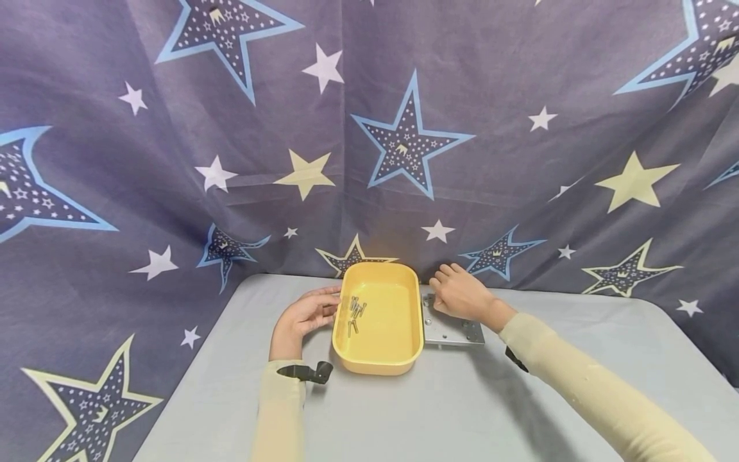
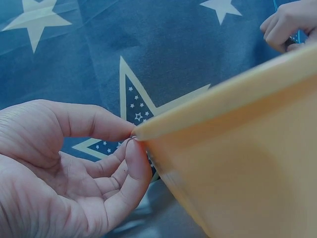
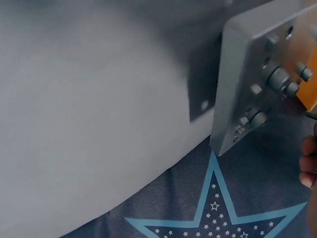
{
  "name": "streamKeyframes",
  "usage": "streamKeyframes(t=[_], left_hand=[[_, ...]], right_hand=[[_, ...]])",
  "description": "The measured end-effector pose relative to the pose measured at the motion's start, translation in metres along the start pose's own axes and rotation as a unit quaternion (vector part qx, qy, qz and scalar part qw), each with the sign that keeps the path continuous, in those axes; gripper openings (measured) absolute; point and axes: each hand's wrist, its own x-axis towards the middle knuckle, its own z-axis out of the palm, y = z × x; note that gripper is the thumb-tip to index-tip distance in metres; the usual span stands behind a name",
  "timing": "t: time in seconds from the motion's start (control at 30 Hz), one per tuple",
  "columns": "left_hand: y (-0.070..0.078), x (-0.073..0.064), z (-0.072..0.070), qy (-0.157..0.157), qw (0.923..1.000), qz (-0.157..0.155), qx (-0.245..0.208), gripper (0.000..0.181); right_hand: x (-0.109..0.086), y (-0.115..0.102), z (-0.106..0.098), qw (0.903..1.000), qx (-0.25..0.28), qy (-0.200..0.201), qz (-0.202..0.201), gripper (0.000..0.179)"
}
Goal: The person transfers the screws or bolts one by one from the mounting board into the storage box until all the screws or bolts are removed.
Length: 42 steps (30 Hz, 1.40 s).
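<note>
A yellow plastic tray (image 1: 389,321) stands on the table, with several small screws (image 1: 356,309) lying along its left side. My left hand (image 1: 307,314) is at the tray's left edge; in the left wrist view its thumb and a finger pinch at the rim. To the right of the tray is a silver metal plate (image 1: 453,330) fitted with several bolts (image 3: 281,80). Over the plate's far left corner, my right hand (image 1: 462,294) has its fingers curled. A small dark piece (image 2: 290,41) shows in its grip, mostly hidden; I cannot tell its kind.
The pale grey table (image 1: 439,410) ends at a dark cloth backdrop (image 1: 479,173) printed with stars, close behind the tray and plate. A black strap mount (image 1: 312,372) sits on the left wrist, over a cream sleeve (image 1: 280,410).
</note>
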Motion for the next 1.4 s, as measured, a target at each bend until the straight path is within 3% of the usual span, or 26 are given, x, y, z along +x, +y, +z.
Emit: streamKeyframes(t=[0.4, 0.87, 1.1, 1.4], left_hand=[[0.000, -0.001, -0.001, -0.014, 0.9999, 0.003, 0.001, 0.059], [0.001, -0.002, 0.001, -0.014, 0.9999, 0.001, 0.000, 0.059], [0.001, -0.003, -0.001, -0.020, 0.9998, 0.001, -0.001, 0.060], [0.000, -0.002, -0.002, -0.017, 0.9998, 0.006, 0.005, 0.059]], right_hand=[[-0.003, 0.000, -0.008, 0.9954, 0.048, -0.014, 0.082, 0.013], [-0.007, -0.006, -0.017, 0.9860, 0.108, 0.035, 0.123, 0.017], [0.001, -0.008, -0.022, 0.9809, 0.124, 0.051, 0.141, 0.017], [0.026, -0.014, -0.038, 0.9711, 0.175, 0.032, 0.159, 0.022]])
